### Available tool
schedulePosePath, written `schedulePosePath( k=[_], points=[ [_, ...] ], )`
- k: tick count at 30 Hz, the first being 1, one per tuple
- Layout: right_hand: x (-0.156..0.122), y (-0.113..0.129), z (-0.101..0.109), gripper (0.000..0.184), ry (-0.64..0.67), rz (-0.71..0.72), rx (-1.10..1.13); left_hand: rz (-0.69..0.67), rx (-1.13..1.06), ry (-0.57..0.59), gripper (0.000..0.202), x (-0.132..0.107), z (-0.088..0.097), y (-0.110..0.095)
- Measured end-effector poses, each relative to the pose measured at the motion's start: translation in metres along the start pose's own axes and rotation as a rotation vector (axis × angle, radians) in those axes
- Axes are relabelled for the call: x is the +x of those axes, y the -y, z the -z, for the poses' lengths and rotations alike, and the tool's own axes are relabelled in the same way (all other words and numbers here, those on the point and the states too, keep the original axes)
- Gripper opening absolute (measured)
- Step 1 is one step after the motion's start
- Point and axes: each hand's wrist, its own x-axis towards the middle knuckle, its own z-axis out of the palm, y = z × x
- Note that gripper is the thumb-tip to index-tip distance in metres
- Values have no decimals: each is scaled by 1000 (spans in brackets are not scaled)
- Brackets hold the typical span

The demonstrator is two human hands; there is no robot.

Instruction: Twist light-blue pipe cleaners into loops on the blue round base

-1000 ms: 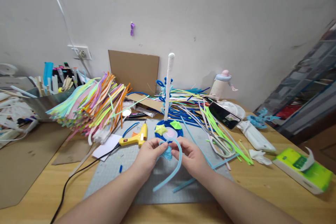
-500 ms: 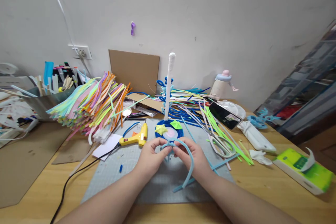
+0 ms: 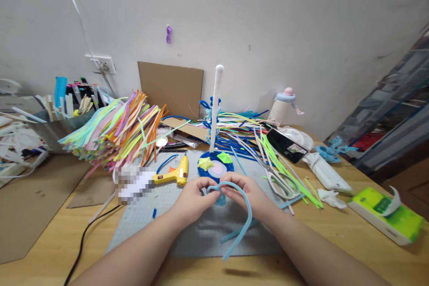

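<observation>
A pale grey wall (image 3: 268, 22) rises behind a wooden table (image 3: 362, 241), where a grey cutting mat (image 3: 191, 241) lies at the near side. At the left spreads a thick bundle of many-coloured pipe cleaners (image 3: 117, 129), and a brown cardboard panel (image 3: 170, 89) stands upright against the wall. A green tissue pack (image 3: 389, 214) lies at the right.

A white post (image 3: 216, 103) stands upright behind a round blue base (image 3: 203, 173), which carries a yellow star (image 3: 205, 163) and a green star (image 3: 224, 157). A cream bottle (image 3: 280, 111) with a pink top stands near the wall; a dark-screened phone (image 3: 287, 146) lies in front of it.

The left hand (image 3: 194, 196) and right hand (image 3: 250, 192) meet over the mat, just in front of the base. Each pinches between thumb and fingers a light-blue pipe cleaner (image 3: 250, 216), looped small at the fingertips and arching past the right hand, its free end hanging down towards the mat's near edge. A bunched light-blue piece (image 3: 220, 199) shows below the fingertips, partly hidden.

A yellow glue gun (image 3: 181, 172) lies left of the base, and scissors (image 3: 284, 185) lie to the right. A dark-blue scrap (image 3: 154, 213) rests on the mat.
</observation>
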Motion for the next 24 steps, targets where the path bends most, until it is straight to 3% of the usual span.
schedulePosePath(
  k=[4, 14, 24],
  points=[
    [3, -1, 3, 28, 62, -143, 186, 57, -32, 48, 16, 1, 2, 2],
    [2, -1, -1, 33, 59, -181, 195, 60, 14, 38, 18, 1, -1, 4],
    [1, -7, 1, 32, 148, -215, 307, 226, -230, 245, 23, 2, 4, 3]
  ],
)
